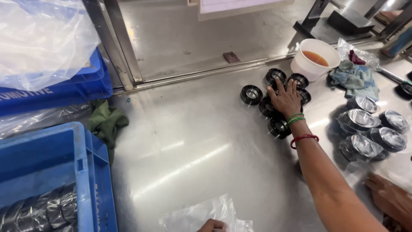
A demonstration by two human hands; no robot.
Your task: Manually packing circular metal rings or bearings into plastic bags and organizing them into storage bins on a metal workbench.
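The right hand (pixel 285 98) is laid palm down on a cluster of black ring-shaped parts (pixel 280 103) on the steel table (pixel 184 146), near its far edge. The fingers are spread and flat across the tops of the parts; nothing is pinched or lifted. One black ring (pixel 251 94) is seen just apart from the cluster, to its left.

The left hand (pixel 212 225) is visible only in part at the lower edge, resting on a clear plastic bag (pixel 201 217). Whether its fingers are spread or closed cannot be told.

As to progress, it is judged that part of the work is done: several parts wrapped in clear plastic (pixel 369 129) are grouped to the right of the bare cluster, and more wrapped pieces are noted in the near blue crate (pixel 81 172). About eight bare rings remain unwrapped.

Another person's hand (pixel 390 197) is observed at the lower right, resting on the table near the wrapped group.

A white cup of orange-brown liquid (pixel 314 59) stands just behind the cluster, close to the fingertips, and is judged a spill risk. A blue-grey cloth (pixel 354 77) lies beside it. A green cloth (pixel 107 122) lies by a second blue crate (pixel 64 90) holding plastic sheeting.
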